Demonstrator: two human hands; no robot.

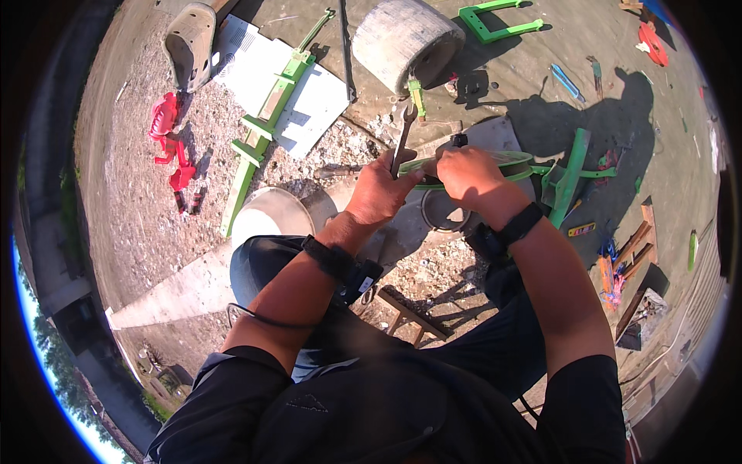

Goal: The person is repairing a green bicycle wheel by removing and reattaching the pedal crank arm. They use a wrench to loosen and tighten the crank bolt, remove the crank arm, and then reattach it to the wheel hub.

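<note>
My left hand (pixel 380 188) grips an upright steel wrench (pixel 402 136), open jaw upward, beside a green round metal part (pixel 515 162). My right hand (pixel 466 172) is closed over that part with fingers curled down; what they hold is hidden. A small black piece (pixel 459 140) shows just beyond my right fingers. Under the green part is a grey cylindrical stand or pipe (pixel 447 219). Right of it lie green crossed bars (pixel 570 174). A yellow-green fitting (pixel 418 100) lies beyond the wrench tip.
A concrete cylinder (pixel 390 39), white panel (pixel 313 112) under a long green frame (pixel 251 147), grey seat shell (pixel 187 46) and red parts (pixel 165 116) lie ahead and left. A green bracket (pixel 487 29), blue tool (pixel 566 82) and wood scraps (pixel 636 240) lie around the right.
</note>
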